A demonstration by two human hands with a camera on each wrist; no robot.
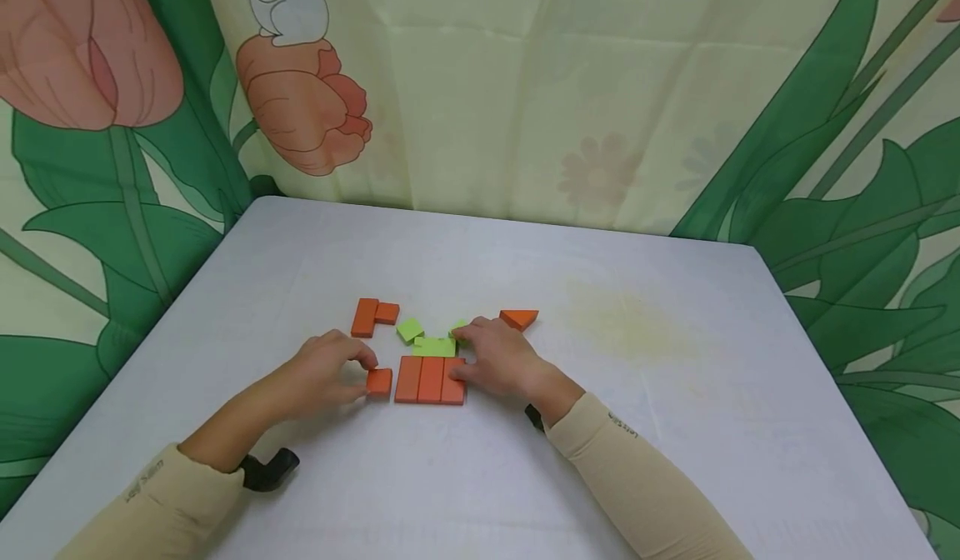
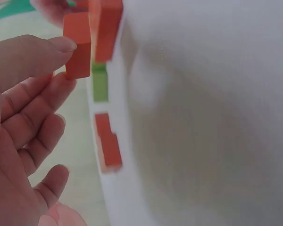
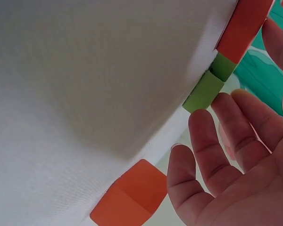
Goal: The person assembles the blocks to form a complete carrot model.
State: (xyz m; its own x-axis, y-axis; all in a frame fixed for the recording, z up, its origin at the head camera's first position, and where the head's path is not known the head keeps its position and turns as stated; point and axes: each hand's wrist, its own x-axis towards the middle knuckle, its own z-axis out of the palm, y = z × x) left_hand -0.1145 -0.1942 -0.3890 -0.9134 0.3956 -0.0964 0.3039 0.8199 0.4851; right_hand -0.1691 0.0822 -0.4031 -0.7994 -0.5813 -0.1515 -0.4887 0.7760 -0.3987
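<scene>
A pale yellow printed fabric backdrop [image 1: 480, 110] hangs at twelve o'clock behind a white cloth-covered table [image 1: 750, 393]; a large pink tulip print [image 1: 67, 43] shows at ten, broad green printed leaves [image 1: 885, 193] at three.

Soft light, dimmer wrist views, diffuse shadows, slight blur

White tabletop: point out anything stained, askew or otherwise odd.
A faint yellowish patch marks the white tabletop, right of the orange triangular block. It looks odd because the surrounding surface is plain white; I cannot tell its cause.
</scene>
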